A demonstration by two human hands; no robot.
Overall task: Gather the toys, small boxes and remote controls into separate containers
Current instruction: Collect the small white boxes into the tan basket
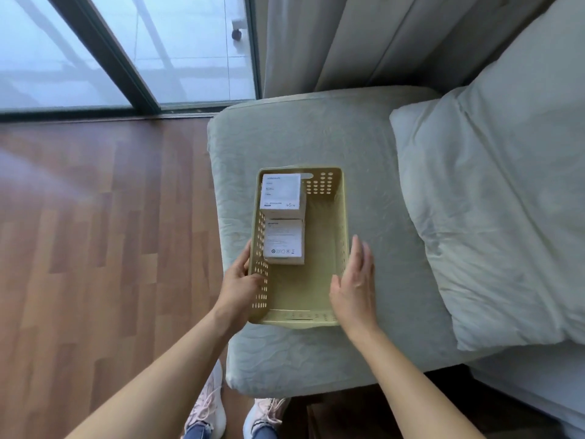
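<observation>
Both bare forearms reach forward and slightly inward from the bottom of the view, and the hands flank a pale yellow perforated plastic basket [294,323] that sits on the corner of a grey-green quilted mattress [285,137]. The left hand [239,282] grips the basket's left wall near its near end. Its fingers curl over the rim and show against the holes on the inner side, while the thumb lies along the outside and points away from the person. The right hand [354,280] is flat and upright, palm turned toward the basket's right wall. Its fingers are straight, held together and slightly blurred, and the thumb reaches to the rim; it holds nothing, and I cannot tell whether the palm touches the wall. Between the two hands and just beyond the left fingertips, a small white printed box [284,240] lies on the basket floor against the left wall. A second, taller white box [280,191] stands just past it in the far left corner. Well beyond the right fingertips, to their right, lies a white pillow [490,217]. Wooden flooring [95,248] spreads out to the left of the left hand.
</observation>
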